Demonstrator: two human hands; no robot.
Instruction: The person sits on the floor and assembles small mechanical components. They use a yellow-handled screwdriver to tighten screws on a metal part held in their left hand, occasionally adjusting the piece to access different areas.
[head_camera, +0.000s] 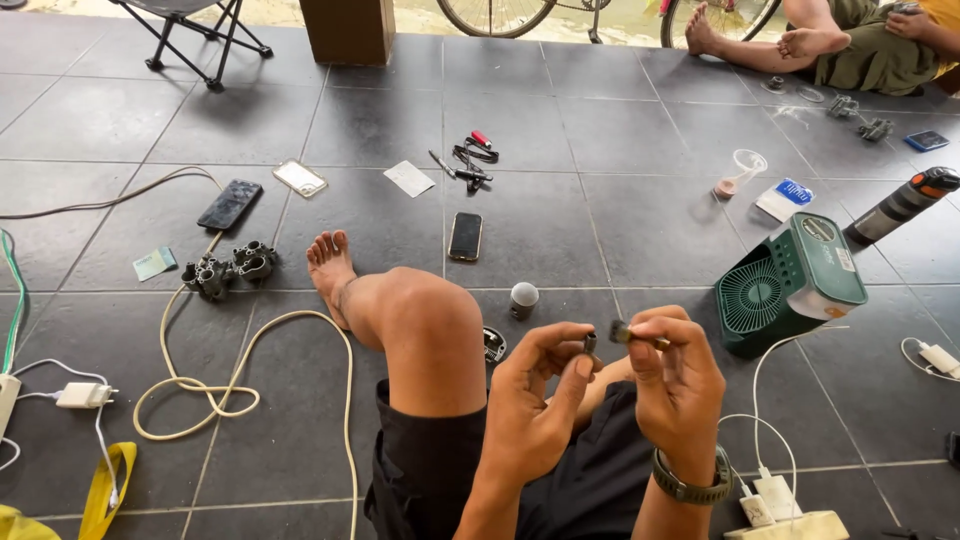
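A dark grey tiled floor (620, 215) fills the view, and the person sits on it with one bare leg (400, 320) bent up at the near centre, foot pointing far-left. At the right stands a green box-shaped fan (790, 285) with a round grille, tilted a little. A cream cable (215, 390) loops over the tiles at the left, near a white charger (82, 395). Far right, another person's bare feet (760, 40) rest by a bicycle wheel (495, 15). A black bottle with an orange cap (903, 205) lies just beyond the fan.

The left hand (535, 405) is raised at the near centre, its grip pressed together on a small dark metal piece (590, 343) between thumb and forefinger. The right hand (675, 385), with a dark green watch (690, 485) on the wrist, is just beside it, its grip pinching a short dark bit with a brass-coloured end (635, 336). The two small parts nearly meet above the lap; I cannot tell whether they touch.

Smaller things lie about: a black phone (465, 236) beyond the knee, a second phone (230, 204) far-left, a grey metal casting (228, 268) by the foot, a small grey round cap (523, 298) near the knee, and pliers with a red handle (470, 160) farther off.
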